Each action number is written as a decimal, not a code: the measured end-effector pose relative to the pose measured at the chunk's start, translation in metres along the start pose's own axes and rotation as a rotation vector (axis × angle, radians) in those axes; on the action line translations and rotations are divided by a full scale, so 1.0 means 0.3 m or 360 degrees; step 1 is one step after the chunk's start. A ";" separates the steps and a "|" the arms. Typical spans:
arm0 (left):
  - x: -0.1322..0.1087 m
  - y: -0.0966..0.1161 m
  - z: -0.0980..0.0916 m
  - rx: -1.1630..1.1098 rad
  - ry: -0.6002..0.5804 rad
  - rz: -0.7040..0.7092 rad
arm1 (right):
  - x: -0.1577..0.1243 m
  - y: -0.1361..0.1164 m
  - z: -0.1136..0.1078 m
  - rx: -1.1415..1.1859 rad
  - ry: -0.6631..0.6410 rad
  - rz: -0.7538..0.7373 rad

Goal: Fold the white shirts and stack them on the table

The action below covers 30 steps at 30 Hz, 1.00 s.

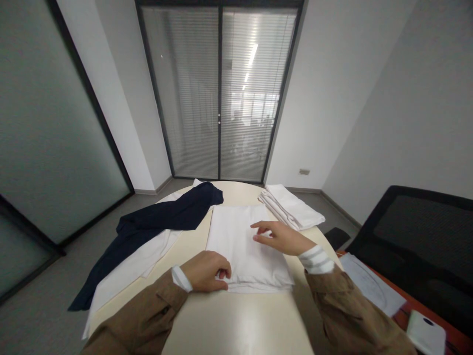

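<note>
A folded white cloth (240,246) lies flat in the middle of the table, its layered edge facing me. Whether it is a garment, I cannot tell. At its near left corner is my left hand (207,271), fingers loosely curled and the thumb apart from them, with nothing visibly held. My right hand (281,236) is over the right part of the cloth, open, its thumb and fingers apart and nothing between them.
On the left, a dark navy garment (166,212) lies over white fabric (129,276), both hanging past the table (236,325) edge. Another folded white cloth (291,204) sits at the back right. A black mesh chair (417,236) and a white phone-like object (426,335) are at right.
</note>
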<state>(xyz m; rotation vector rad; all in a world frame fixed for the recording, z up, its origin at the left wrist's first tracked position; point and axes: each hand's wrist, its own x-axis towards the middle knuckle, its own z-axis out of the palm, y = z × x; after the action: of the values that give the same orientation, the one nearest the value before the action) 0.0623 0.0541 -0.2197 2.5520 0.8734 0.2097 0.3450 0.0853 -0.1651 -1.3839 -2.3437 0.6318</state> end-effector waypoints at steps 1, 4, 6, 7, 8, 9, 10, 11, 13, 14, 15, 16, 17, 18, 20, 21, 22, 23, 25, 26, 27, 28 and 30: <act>0.001 0.001 0.002 -0.0011 -0.0008 -0.0004 | 0.039 -0.029 0.017 -0.0121 -0.0053 -0.0054; 0.004 0.003 0.009 -0.0027 -0.0015 -0.0025 | 0.152 -0.066 0.096 -0.0405 -0.0125 -0.0004; 0.003 0.004 0.011 -0.0060 -0.0030 -0.0064 | 0.204 -0.051 0.167 -0.0541 -0.0075 0.0168; 0.002 0.005 0.011 -0.0091 -0.0038 -0.0092 | 0.219 -0.037 0.204 -0.0596 -0.0042 0.0257; -0.001 0.005 0.009 -0.0127 -0.0043 -0.0121 | 0.226 -0.020 0.242 -0.0644 -0.0022 0.0322; -0.005 0.006 0.007 -0.0170 -0.0049 -0.0144 | 0.227 -0.004 0.278 -0.0694 0.0007 0.0352; -0.009 0.006 0.004 -0.0224 -0.0069 -0.0162 | 0.223 0.011 0.310 -0.0734 0.0060 0.0368; -0.012 0.007 0.001 -0.0292 -0.0111 -0.0178 | 0.215 0.022 0.337 -0.0758 0.0115 0.0369; -0.012 0.008 -0.006 -0.0449 -0.0230 -0.0211 | 0.195 0.035 0.377 -0.0780 0.0197 0.0343; -0.006 0.008 -0.009 -0.0519 -0.0244 -0.0237 | 0.186 0.037 0.390 -0.0783 0.0224 0.0334; 0.007 0.008 -0.013 -0.0571 -0.0191 -0.0258 | 0.178 0.037 0.398 -0.0786 0.0237 0.0328; 0.027 0.006 -0.018 -0.0596 -0.0056 -0.0264 | 0.171 0.035 0.403 -0.0789 0.0246 0.0327; 0.053 0.002 -0.022 -0.0590 0.0140 -0.0256 | 0.165 0.032 0.406 -0.0791 0.0252 0.0329; 0.085 -0.005 -0.027 -0.0556 0.0356 -0.0239 | 0.161 0.028 0.408 -0.0789 0.0260 0.0330; 0.157 -0.030 -0.030 -0.0403 0.0668 -0.0236 | 0.153 0.022 0.411 -0.0772 0.0280 0.0325; 0.192 -0.047 -0.027 -0.0289 0.0710 -0.0306 | 0.149 0.019 0.414 -0.0762 0.0293 0.0320; 0.223 -0.066 -0.019 -0.0172 0.0702 -0.0401 | 0.145 0.017 0.416 -0.0753 0.0307 0.0316; 0.249 -0.086 -0.005 -0.0061 0.0689 -0.0524 | 0.142 0.014 0.419 -0.0746 0.0316 0.0312; 0.281 -0.123 0.036 0.0177 0.0652 -0.0747 | 0.135 0.010 0.422 -0.0731 0.0321 0.0324; 0.287 -0.137 0.061 0.0299 0.0646 -0.0809 | 0.133 0.008 0.419 -0.0721 0.0320 0.0341; 0.288 -0.149 0.085 0.0414 0.0669 -0.0828 | 0.132 0.006 0.412 -0.0710 0.0318 0.0365; 0.286 -0.156 0.106 0.0499 0.0694 -0.0843 | 0.133 0.004 0.398 -0.0700 0.0310 0.0395; 0.278 -0.163 0.134 0.0593 0.0725 -0.0853 | 0.143 -0.002 0.352 -0.0683 0.0259 0.0468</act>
<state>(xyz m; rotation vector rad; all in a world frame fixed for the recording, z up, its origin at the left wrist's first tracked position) 0.1125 0.1257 -0.2773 2.5080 1.8829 0.5100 0.2715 0.1018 -0.2506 -1.9078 -2.2448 0.0750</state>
